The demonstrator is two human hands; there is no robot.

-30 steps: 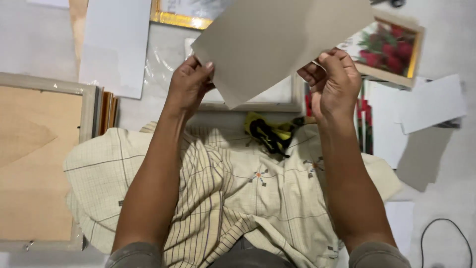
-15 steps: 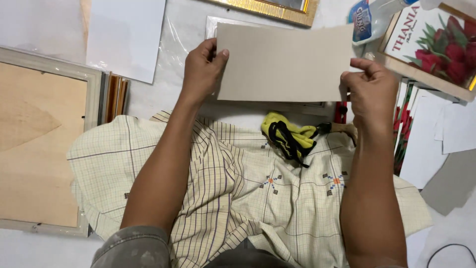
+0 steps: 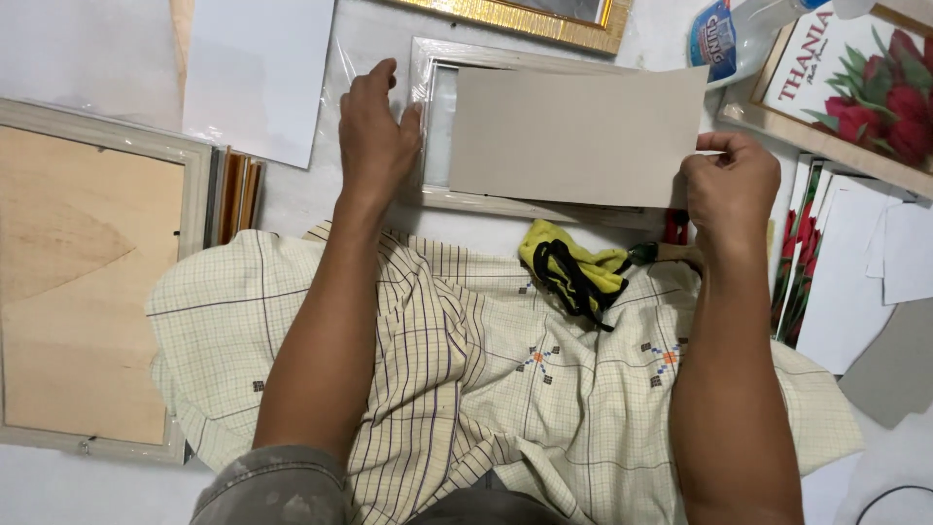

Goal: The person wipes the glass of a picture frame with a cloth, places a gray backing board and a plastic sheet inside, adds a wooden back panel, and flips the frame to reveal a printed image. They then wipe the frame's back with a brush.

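While the right hand (image 3: 731, 185) pinches its 3 o'clock edge, the grey card (image 3: 578, 136) lies long-axis 9-to-3 over a pale frame (image 3: 428, 126) — left hand (image 3: 374, 131) fingers spread on the frame — white worktop (image 3: 292, 194) littered.

Count: four picture frames — whitewashed frame (image 3: 432, 117), gold frame (image 3: 525, 21), plywood-backed frame (image 3: 97, 282), rose-print frame (image 3: 836, 146); one grey backing board (image 3: 578, 136); one plastic bottle (image 3: 748, 29).

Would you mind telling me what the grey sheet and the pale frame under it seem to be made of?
The grey sheet looks like matte cardboard or greyboard: flat, stiff, with no sheen, pinched at its edge by the right hand. The pale frame looks like whitewashed wood, with a moulded profile and a streaky finish, though it might be plastic; the left hand rests on it.
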